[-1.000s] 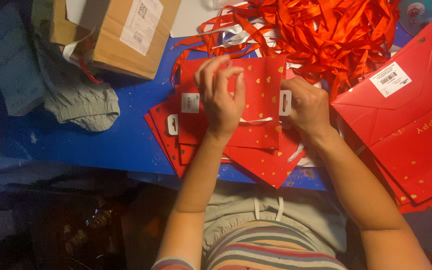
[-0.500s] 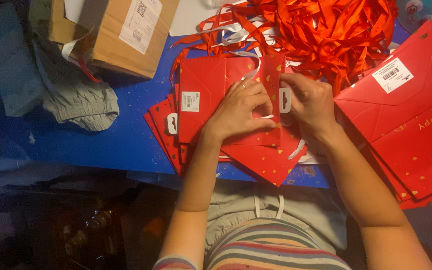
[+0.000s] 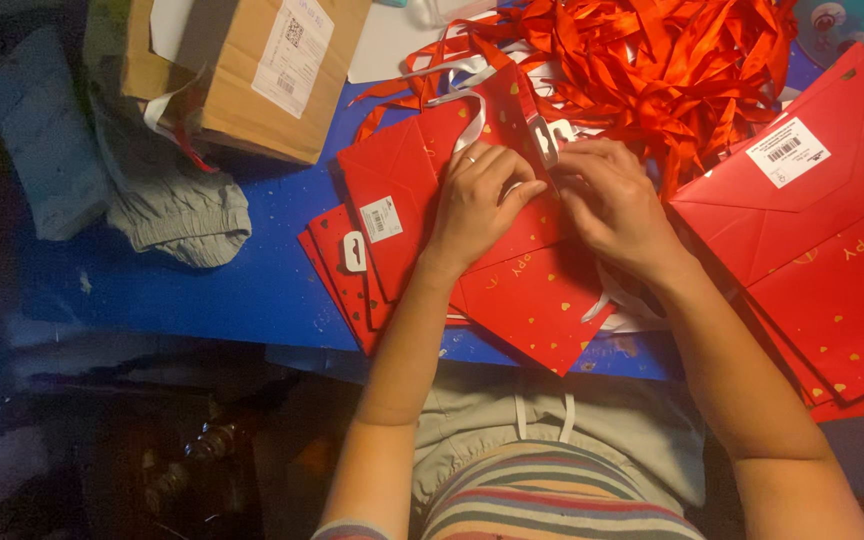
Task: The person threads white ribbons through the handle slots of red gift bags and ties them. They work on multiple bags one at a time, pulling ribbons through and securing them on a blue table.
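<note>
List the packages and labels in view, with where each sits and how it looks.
Cardboard parcel: top left, brown, with a white rectangular shipping label.
Red paper bag: flat under the left hand, white barcode sticker.
Red bag stack: right side, gold hearts, white barcode label.

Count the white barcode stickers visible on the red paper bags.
2. One sticker is on the red bag under the left hand; another sticker is on the bag stack at right. More may be hidden.
</note>
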